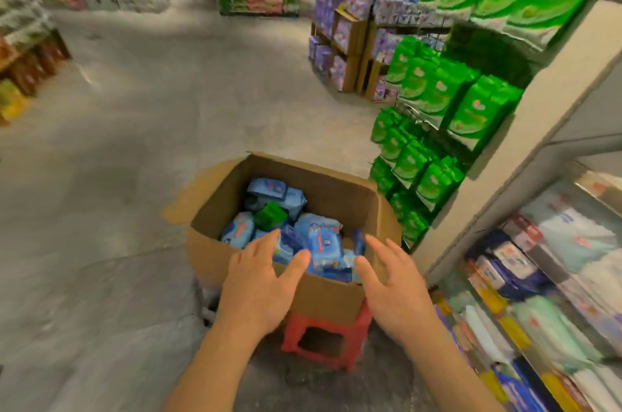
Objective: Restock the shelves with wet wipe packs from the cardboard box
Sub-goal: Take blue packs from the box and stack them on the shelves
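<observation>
Roughly 6 blue packs [318, 236], 1 box [336, 290].

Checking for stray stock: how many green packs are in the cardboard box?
1. A single green pack lies mid-box among the blue packs; more may be buried underneath.

Grey concrete floor [141, 149] fills the left and centre of the frame; a red plastic stool [324, 342] stands at lower centre; green packets [447, 98] hang at right; purple packs [350, 1] are stacked at upper centre.
</observation>
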A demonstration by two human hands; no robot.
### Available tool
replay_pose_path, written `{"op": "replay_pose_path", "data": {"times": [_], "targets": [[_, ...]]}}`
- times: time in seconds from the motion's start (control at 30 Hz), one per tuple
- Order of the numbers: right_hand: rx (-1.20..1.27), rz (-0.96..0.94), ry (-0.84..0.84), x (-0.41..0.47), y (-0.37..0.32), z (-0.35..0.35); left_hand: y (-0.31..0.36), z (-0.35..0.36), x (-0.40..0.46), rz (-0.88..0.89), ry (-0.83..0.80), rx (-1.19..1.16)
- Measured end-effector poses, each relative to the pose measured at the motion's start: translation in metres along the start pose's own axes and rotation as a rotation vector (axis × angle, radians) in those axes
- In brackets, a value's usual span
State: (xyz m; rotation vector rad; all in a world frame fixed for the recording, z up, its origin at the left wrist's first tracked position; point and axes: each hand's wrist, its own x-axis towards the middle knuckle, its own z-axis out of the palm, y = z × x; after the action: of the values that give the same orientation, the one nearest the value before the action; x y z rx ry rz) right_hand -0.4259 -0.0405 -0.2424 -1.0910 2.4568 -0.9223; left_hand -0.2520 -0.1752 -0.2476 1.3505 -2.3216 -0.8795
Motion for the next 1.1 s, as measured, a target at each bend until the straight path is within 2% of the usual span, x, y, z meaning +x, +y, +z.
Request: {"op": "replay_pose_path", "data": {"times": [0.17,0.33,0.43,0.53,0.73,0.93,1.1], "targets": [[0.071,0.035,-0.09,0.041,-0.005,0.038,-0.024,-0.003,0.024,-0.094,-0.07,-0.067],[0.165,0.152,-0.201,0.099,0.002,0.071,-0.04,-0.001,0.078,-0.149,-0.102,-0.036],[0.213,0.143,-0.195,0.134,0.01,0.083,-0.039,-0.004,0.115,-0.143,-0.144,0.019],[0.175,0.177,-0.21,0.168,0.021,0.095,-0.036,-0.002,0.154,-0.153,-0.162,0.089],[0.089,0.206,-0.282,0.214,0.04,0.118,-0.036,0.014,0.2,-0.206,-0.226,0.06],[0.043,0.341,-0.299,0.244,0.07,0.158,-0.067,0.032,0.23,-0.276,-0.283,0.041],[-0.123,0.479,-0.316,0.262,0.108,0.216,-0.102,0.062,0.258,-0.312,-0.352,0.014]]}}
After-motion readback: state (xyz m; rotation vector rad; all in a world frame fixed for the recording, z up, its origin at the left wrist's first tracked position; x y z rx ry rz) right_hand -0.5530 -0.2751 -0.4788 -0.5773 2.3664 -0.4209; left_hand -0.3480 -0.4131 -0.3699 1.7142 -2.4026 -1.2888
